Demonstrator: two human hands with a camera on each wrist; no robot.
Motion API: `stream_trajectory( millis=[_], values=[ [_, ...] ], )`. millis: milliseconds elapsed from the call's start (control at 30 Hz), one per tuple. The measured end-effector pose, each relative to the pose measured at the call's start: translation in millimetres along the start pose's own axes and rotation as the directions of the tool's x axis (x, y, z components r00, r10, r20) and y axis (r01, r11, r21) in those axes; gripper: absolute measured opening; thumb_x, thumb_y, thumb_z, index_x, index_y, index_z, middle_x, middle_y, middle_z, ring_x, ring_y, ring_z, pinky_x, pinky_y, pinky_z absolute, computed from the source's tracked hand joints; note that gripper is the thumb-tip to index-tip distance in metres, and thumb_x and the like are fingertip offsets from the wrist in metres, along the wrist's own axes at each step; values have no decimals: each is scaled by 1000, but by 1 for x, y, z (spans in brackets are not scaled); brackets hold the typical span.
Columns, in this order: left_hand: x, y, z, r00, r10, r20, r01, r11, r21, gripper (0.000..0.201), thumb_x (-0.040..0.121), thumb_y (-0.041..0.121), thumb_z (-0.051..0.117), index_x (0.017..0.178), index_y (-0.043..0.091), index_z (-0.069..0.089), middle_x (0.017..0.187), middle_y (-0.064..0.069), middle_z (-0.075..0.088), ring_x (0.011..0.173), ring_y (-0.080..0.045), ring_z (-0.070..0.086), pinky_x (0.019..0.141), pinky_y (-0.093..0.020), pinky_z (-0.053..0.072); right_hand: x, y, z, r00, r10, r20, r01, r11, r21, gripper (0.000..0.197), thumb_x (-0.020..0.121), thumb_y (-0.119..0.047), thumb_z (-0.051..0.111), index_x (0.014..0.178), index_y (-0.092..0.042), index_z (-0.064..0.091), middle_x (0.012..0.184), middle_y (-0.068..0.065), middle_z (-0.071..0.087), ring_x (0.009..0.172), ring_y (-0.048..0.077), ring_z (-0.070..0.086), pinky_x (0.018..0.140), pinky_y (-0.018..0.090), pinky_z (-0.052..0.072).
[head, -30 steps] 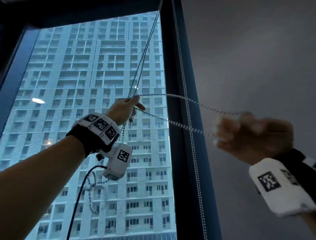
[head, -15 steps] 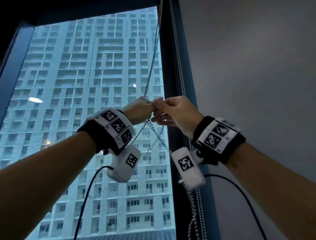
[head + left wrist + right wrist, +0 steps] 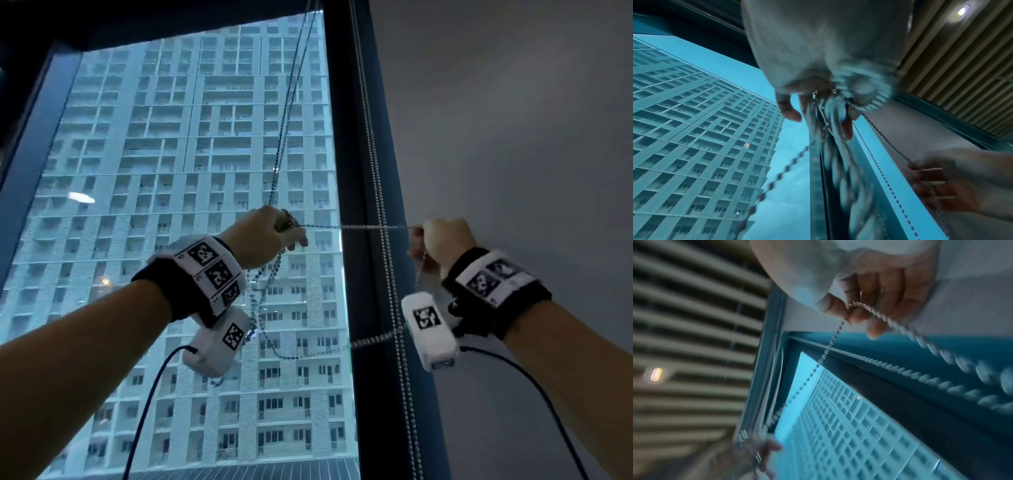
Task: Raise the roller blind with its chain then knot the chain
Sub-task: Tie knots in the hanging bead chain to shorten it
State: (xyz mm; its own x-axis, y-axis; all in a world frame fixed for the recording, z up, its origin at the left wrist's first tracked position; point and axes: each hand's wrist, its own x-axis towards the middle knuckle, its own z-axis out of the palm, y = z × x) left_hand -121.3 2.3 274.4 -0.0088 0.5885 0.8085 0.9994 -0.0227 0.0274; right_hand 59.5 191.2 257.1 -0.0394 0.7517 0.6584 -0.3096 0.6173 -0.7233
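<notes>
— Chain (image 3: 356, 226) stretching taut and level between both hands, crossing in front of the dark window frame (image 3: 356, 171); two more strands rising from the left hand (image 3: 263, 233) toward the top of the window (image 3: 191, 205).

— Gripping it how, on the left?

— Closing round a bunch of bead strands, fingers curled over them, one loop lying over the knuckles. Showing the same from the left wrist view, with strands (image 3: 830, 116) passing under the curled fingers (image 3: 789, 112) and trailing down, heavily blurred.

— And on the right?

— Right hand (image 3: 442, 240) sitting over to the right, before the grey wall (image 3: 513, 137), fisted and pinching the far end of the level strand. Pinching between thumb and fingertips (image 3: 857, 316) in the right wrist view, the remaining fingers curling in behind.

— Anything hanging loose?

— Slack length sagging below both wrists, running from under the left wrist camera (image 3: 219, 342) across toward the right wrist camera (image 3: 428, 329). Another pair of bead chains (image 3: 387, 274) hanging straight down along the frame, just behind the taut strand.

— Hard to make out?

— Not showing whether any knot is formed inside the left fist; too tangled and blurred. Cutting off the blind itself above the head view. Smearing the near beads in both wrist views.
</notes>
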Motion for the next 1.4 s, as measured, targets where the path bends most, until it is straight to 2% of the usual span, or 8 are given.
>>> stream_trajectory(
  millis=[67, 167, 333, 533, 633, 900, 1133, 1400],
  values=[
    [0, 2, 3, 999, 45, 17, -45, 998, -41, 27, 97, 24, 49, 92, 7, 69, 78, -7, 67, 61, -9, 62, 61, -26, 54, -10, 11, 5, 992, -124, 0, 121, 973, -197, 22, 80, -19, 53, 92, -6, 66, 87, 15, 70, 84, 35, 68, 85, 46, 56],
    [4, 16, 10, 993, 112, 26, -109, 990, -93, 28, 99, 19, 45, 88, 5, 67, 73, -6, 64, 50, 2, 51, 51, -11, 42, -49, -1, 25, 904, -241, 354, 281, 957, -66, 32, 89, -15, 60, 120, -8, 56, 107, 10, 68, 99, 27, 68, 93, 44, 54],
    [9, 23, 18, 989, 148, 23, -145, 986, -77, 29, 99, 12, 44, 78, -2, 59, 66, -4, 57, 57, -12, 50, 56, -23, 42, -81, -32, 53, 712, -104, 695, -16, 986, 164, 10, 98, -12, 50, 100, -3, 54, 88, 15, 55, 55, 17, 56, 51, 23, 48],
    [1, 27, 6, 977, 207, 49, -200, 973, -119, 20, 95, 20, 52, 96, 5, 64, 81, -1, 66, 67, -5, 61, 63, -15, 48, -59, -27, 41, 764, -383, 519, 483, 873, -68, 23, 92, -27, 63, 97, -5, 69, 72, -2, 61, 41, -2, 47, 44, 14, 35],
    [2, 25, 3, 981, 187, 57, -182, 980, -77, 26, 97, 24, 48, 103, 6, 65, 92, -10, 70, 82, -23, 67, 76, -29, 55, -47, -21, 32, 768, -546, 334, 611, 781, -130, 19, 95, -13, 57, 89, -9, 74, 62, -5, 63, 40, -5, 52, 44, 7, 35],
    [2, 30, 7, 984, 161, 76, -163, 986, 23, 23, 97, 25, 48, 112, 12, 59, 87, 13, 62, 77, -14, 64, 69, -26, 52, -32, 1, 26, 912, -405, 62, 409, 908, -92, 33, 100, -12, 39, 73, -16, 57, 75, 2, 58, 71, 27, 58, 70, 42, 49],
    [1, 19, 5, 990, 125, 63, -124, 992, -19, 32, 97, 25, 49, 129, 24, 52, 91, 7, 69, 85, -9, 67, 85, -33, 52, -62, -15, 22, 638, -450, 625, 598, 801, -33, 34, 99, -33, 50, 76, -11, 64, 50, -1, 32, 36, 8, 24, 39, 19, 24],
    [2, 39, -6, 985, 168, 34, -162, 976, -144, 55, 98, 31, 45, 149, 30, 24, 108, 3, 70, 74, -10, 72, 64, -9, 46, 2, -62, 62, 838, -465, 287, 491, 871, -23, 38, 98, -31, 51, 67, -9, 51, 48, 1, 31, 41, 18, 31, 50, 33, 30]
  ],
)
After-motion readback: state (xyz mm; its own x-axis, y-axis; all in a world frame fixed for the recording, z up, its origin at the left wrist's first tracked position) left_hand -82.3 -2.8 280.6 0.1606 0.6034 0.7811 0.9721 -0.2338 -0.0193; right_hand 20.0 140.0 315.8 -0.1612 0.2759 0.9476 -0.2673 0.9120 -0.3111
